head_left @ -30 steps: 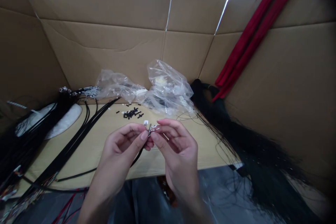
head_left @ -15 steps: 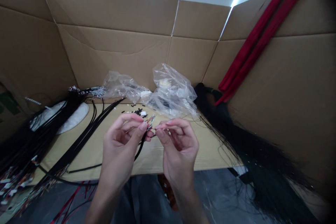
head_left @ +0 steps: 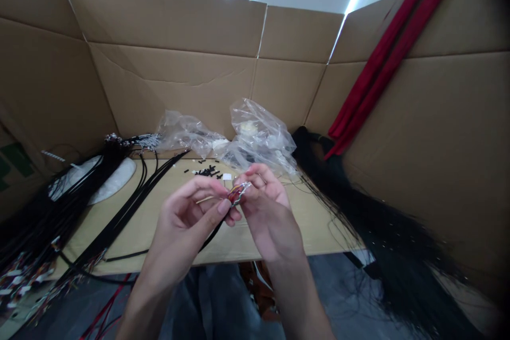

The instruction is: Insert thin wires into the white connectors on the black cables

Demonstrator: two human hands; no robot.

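Head view | left hand (head_left: pixel 184 218) and right hand (head_left: pixel 268 212) both grasping multicoloured thin wire ends (head_left: pixel 238 194) at the fingertips | small black plastic pieces (head_left: pixel 207 171) lie beyond on tan cardboard surface (head_left: pixel 319 234)

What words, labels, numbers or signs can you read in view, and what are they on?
None readable. The green print on the cardboard at far left is cut off and blurred. The wires between the left hand and right hand are too small to show any marking.

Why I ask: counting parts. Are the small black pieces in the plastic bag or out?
Out: the small black pieces lie scattered on the tan board, beside the plastic bag.
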